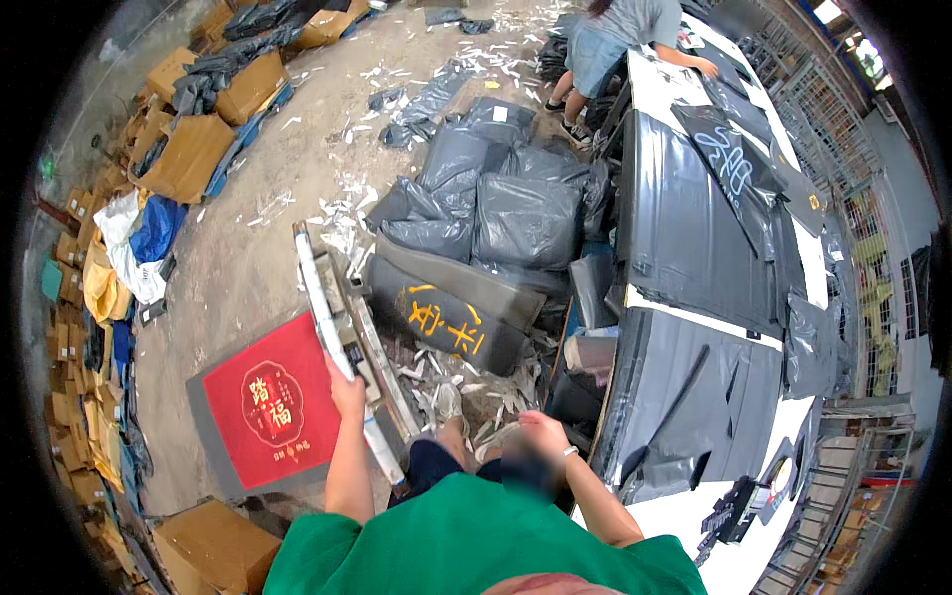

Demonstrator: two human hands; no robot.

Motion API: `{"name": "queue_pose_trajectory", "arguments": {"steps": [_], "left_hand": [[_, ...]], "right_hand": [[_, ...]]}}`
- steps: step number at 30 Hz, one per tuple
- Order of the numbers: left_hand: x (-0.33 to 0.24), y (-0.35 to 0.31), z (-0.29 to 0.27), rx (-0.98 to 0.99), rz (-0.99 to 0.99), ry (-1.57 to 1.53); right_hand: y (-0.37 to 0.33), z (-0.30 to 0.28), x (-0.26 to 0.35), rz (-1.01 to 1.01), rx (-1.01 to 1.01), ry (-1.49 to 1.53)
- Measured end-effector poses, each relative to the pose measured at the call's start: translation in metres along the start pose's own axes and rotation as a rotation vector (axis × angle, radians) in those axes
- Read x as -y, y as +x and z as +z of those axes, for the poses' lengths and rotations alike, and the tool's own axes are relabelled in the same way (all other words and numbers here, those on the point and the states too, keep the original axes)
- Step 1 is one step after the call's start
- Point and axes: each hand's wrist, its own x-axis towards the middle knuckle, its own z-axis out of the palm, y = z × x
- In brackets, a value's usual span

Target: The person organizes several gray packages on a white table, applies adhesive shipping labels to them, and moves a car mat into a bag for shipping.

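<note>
My left hand [347, 395] is closed around a long white bar [319, 288], which slants from the floor area ahead down toward my left leg. Right beside the bar runs a long grey metal rail [382, 362]. A red doormat [297, 402] with a gold emblem and dark border lies flat to the left of my left hand. In front of my legs, my right hand [543, 433] has its fingers curled in; a blurred patch just below hides whatever may be in it. Ahead lies a folded dark grey mat [426, 317] with yellow lettering.
Black plastic-wrapped packages [526, 218] are piled ahead. A long table [684, 337] with black plastic sheets stands at right; another person [600, 50] leans on its far end. Cardboard boxes [188, 159] line the left, and one box [218, 545] sits near me. White scraps litter the floor.
</note>
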Motion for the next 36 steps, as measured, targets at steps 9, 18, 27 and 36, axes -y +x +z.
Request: {"name": "queue_pose_trajectory", "arguments": {"steps": [9,18,27,36], "left_hand": [[0.055,-0.008,-0.054,-0.117,-0.020,0.164],[0.107,-0.004,-0.083,-0.088,-0.120,0.233],[0.107,-0.010,-0.077,-0.086,-0.468,0.461],[0.027,-0.007,0.010,0.222,-0.372,0.600]], "right_hand": [[0.015,0.041,-0.002,-0.001,0.164,-0.155],[0.043,-0.011,0.020,0.224,0.022,-0.357],[0.157,-0.118,0.073,0.090,-0.641,-0.466],[0.433,-0.364,0.178,-0.210,-0.904,-0.991]]}}
